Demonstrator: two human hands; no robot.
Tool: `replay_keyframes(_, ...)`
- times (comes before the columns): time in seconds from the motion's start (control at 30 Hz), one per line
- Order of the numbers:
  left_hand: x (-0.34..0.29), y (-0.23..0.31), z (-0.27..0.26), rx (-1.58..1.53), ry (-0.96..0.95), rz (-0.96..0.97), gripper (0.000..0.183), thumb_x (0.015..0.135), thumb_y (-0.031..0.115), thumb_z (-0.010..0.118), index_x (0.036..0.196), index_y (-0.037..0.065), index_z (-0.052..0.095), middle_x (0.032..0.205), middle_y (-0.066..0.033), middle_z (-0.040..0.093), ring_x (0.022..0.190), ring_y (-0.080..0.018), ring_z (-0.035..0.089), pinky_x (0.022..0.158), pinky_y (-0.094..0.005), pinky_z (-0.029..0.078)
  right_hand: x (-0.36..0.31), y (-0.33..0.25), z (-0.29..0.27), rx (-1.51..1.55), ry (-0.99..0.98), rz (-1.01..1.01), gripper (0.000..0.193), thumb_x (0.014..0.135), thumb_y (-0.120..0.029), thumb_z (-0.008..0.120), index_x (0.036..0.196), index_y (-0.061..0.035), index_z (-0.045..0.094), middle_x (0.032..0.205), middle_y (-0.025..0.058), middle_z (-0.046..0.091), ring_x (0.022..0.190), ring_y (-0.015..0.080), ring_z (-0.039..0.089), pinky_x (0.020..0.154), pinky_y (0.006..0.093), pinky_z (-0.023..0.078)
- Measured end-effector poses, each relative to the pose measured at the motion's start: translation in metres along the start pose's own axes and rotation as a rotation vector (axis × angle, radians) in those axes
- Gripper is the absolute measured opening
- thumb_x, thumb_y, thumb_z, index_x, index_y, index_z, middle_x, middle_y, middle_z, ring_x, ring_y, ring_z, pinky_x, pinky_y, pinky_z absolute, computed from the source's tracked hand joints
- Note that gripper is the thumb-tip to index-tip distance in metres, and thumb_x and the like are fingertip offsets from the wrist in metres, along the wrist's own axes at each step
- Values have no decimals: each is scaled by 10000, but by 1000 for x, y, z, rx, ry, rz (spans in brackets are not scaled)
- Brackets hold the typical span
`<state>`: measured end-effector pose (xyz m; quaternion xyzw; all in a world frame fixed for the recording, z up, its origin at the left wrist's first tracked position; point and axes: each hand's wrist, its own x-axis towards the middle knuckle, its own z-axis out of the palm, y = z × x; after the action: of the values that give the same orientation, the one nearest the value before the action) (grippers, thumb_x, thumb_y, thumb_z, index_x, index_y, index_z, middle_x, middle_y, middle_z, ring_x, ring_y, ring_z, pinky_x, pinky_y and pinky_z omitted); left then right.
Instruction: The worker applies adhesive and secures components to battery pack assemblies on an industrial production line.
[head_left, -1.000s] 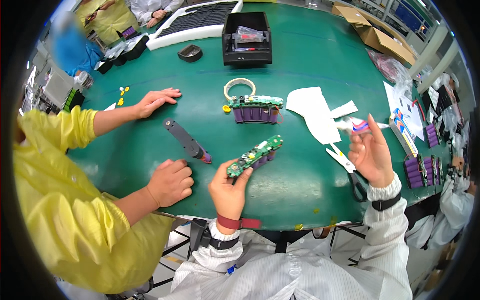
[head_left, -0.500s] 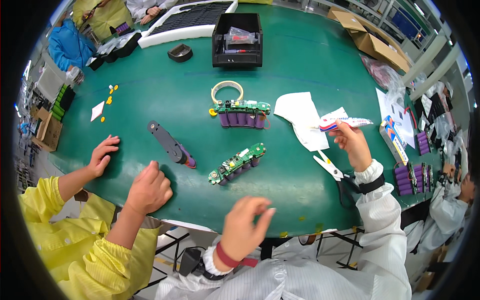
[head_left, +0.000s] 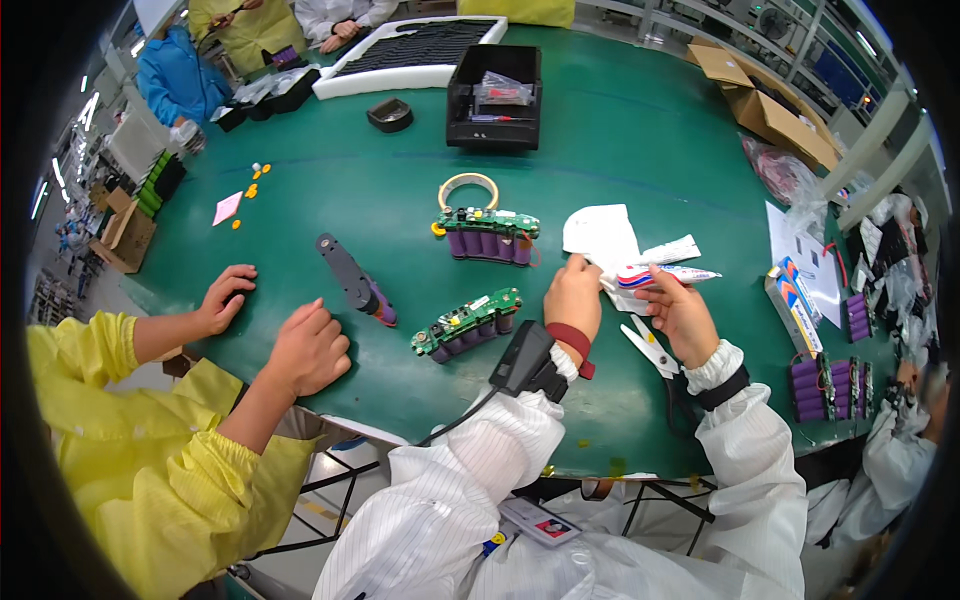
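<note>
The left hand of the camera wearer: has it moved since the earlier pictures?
Yes. Judged against the tape roll, the left hand has moved rightward and forward over the table, now beside the white sheet.

Room lit by bright strip lights, far left. Most of the view filled by a green-topped bench. Pale floor exposed below near edge. Pale posts set at right; metal racking seen beyond.

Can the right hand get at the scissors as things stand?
Probably not right away: the scissors lie close beside the right hand, but that hand is holding the tube.
</note>
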<state>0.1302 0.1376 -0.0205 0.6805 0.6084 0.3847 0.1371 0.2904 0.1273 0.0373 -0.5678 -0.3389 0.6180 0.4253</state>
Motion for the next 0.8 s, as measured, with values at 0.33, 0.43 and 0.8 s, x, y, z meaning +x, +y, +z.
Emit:
replay_keyframes(0.33,7,0,10,219,-15,216,49,742,27,582,701,47,601,827,-89,582,804,-274,616,679,-395,533,12,-12,-14,-55,13,-16,262,865,-331,668,954,-89,621,780,20,660,580,27,489,453,165,311)
replay_keyframes(0.43,12,-1,6,213,26,172,79,747,22,572,671,35,594,824,-98,583,808,-292,618,687,-409,532,22,-13,-40,131,68,-49,239,875,-368,644,955,-147,603,706,-7,597,566,35,492,423,171,297)
replay_keyframes(0.8,8,27,-9,-55,45,-188,572,772,42,686,1222,-105,364,981,-301,593,865,-446,622,737,-473,525,79,-52,-13,-67,-50,34,242,856,-339,657,900,-104,618,725,4,608,538,32,452,411,177,286)
